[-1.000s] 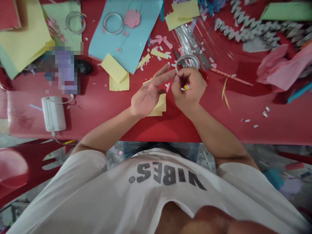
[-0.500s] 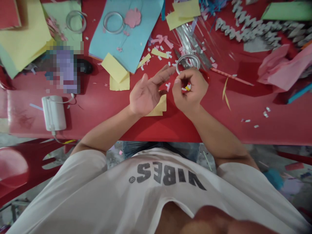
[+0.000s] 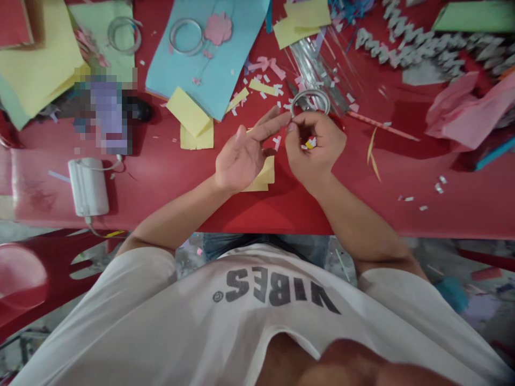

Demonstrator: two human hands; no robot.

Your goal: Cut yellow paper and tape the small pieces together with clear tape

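My left hand (image 3: 243,153) hovers over the red table (image 3: 169,177) with its fingers stretched out, the fingertips reaching toward my right hand (image 3: 314,147). That right hand is curled shut around small paper scraps (image 3: 308,143), yellow and white bits showing in the palm. Under my left hand lies a folded yellow paper piece (image 3: 263,177). A clear tape ring (image 3: 309,102) sits just beyond my right knuckles.
Blue paper sheet (image 3: 213,48) with a pink cut-out and a tape ring, yellow sheets (image 3: 191,115), scattered scraps, a pink pencil (image 3: 378,124), crumpled pink paper (image 3: 462,115), and folded paper chains lie around. A white power bank (image 3: 88,186) rests left. A red chair (image 3: 36,279) stands below left.
My left fingertips have closed back in toward my right thumb after parting slightly. My right hand stays curled in place.
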